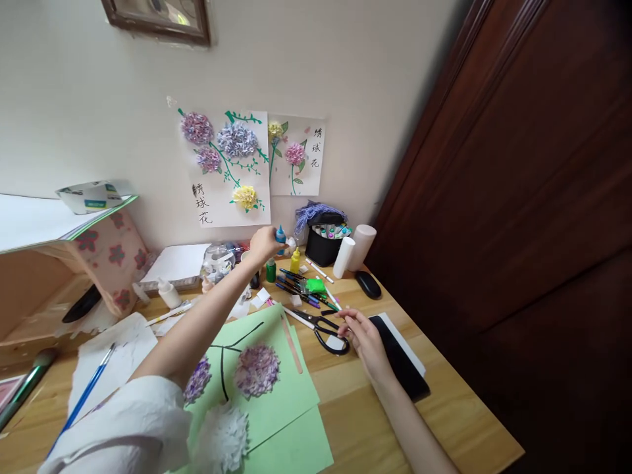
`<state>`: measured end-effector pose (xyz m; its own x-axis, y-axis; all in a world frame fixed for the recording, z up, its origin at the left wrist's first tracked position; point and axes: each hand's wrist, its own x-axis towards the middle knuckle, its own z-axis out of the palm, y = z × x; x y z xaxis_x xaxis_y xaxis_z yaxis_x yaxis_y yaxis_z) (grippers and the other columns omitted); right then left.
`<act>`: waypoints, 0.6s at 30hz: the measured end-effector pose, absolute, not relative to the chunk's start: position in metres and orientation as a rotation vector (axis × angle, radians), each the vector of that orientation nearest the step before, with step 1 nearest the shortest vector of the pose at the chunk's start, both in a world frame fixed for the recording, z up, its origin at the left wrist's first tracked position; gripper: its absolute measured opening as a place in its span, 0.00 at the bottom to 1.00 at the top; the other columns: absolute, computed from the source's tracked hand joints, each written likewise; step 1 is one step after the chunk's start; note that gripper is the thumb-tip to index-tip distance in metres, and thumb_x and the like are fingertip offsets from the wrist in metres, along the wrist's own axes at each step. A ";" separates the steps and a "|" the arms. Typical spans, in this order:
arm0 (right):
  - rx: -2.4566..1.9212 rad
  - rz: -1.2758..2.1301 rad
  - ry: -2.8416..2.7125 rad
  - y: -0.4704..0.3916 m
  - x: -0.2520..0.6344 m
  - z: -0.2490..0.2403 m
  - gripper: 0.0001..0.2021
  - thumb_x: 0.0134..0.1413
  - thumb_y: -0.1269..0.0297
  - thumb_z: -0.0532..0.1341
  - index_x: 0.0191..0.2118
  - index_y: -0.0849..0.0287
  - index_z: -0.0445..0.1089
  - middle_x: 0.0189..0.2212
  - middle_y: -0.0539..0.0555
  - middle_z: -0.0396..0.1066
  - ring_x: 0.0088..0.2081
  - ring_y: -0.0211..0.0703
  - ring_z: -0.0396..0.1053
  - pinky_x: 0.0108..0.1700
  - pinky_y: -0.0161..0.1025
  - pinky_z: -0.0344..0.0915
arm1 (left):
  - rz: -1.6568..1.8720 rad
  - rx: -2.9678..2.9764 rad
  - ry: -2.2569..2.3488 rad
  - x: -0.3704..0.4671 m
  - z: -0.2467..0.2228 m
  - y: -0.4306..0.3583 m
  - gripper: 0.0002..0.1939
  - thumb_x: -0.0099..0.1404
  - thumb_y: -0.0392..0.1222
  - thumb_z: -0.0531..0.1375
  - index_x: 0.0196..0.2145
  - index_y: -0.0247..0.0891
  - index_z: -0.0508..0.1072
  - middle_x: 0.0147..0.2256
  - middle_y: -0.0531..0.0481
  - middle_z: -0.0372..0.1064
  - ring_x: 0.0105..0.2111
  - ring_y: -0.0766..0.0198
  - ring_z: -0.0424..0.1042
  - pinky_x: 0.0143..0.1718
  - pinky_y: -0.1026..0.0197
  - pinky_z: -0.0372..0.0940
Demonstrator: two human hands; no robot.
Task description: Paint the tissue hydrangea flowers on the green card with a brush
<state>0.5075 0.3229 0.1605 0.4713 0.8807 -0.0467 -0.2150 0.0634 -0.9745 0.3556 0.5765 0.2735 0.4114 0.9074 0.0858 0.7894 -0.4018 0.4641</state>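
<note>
My left hand reaches across to the back of the desk, its fingers closed around a small blue squeeze bottle with a pointed tip. Green and yellow bottles stand close by. My right hand hovers palm-inward near black-handled scissors, fingers loosely bent and nothing visible in them. Light green paper lies before me, bearing dark drawn stems, a mottled purple paper flower and a white one. My left arm partly covers another purple flower.
Pens and a bright green packet lie mid-desk. A black pen case, white cylinders and a black mouse are at the back right. A black flat object lies at right. Flower pictures hang on the wall.
</note>
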 end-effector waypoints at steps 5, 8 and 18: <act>-1.172 0.932 -0.708 0.316 0.506 0.153 0.17 0.47 0.48 0.68 0.33 0.58 0.74 0.33 0.52 0.74 0.25 0.33 0.65 0.30 0.35 0.64 | 0.210 2.293 1.506 0.370 0.269 0.603 0.19 0.68 0.47 0.60 0.53 0.36 0.69 0.52 0.43 0.68 0.48 0.55 0.71 0.47 0.48 0.70; -1.146 1.012 -0.708 0.313 0.502 0.153 0.16 0.48 0.50 0.68 0.33 0.58 0.74 0.31 0.52 0.74 0.24 0.33 0.64 0.29 0.34 0.63 | 0.080 2.243 1.528 0.378 0.259 0.609 0.20 0.68 0.47 0.60 0.53 0.36 0.68 0.52 0.43 0.68 0.49 0.55 0.71 0.47 0.48 0.70; -1.112 1.132 -0.610 0.307 0.498 0.157 0.15 0.46 0.51 0.70 0.32 0.58 0.74 0.27 0.51 0.73 0.23 0.33 0.63 0.27 0.33 0.62 | -0.197 2.134 1.542 0.387 0.243 0.634 0.19 0.67 0.47 0.60 0.53 0.36 0.69 0.52 0.44 0.68 0.49 0.54 0.71 0.47 0.48 0.70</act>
<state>0.4976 0.3069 0.1568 0.3539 0.9253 -0.1360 -0.3958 0.0165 -0.9182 0.3870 0.6339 0.2428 0.3496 0.8501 -0.3938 0.9217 -0.2369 0.3071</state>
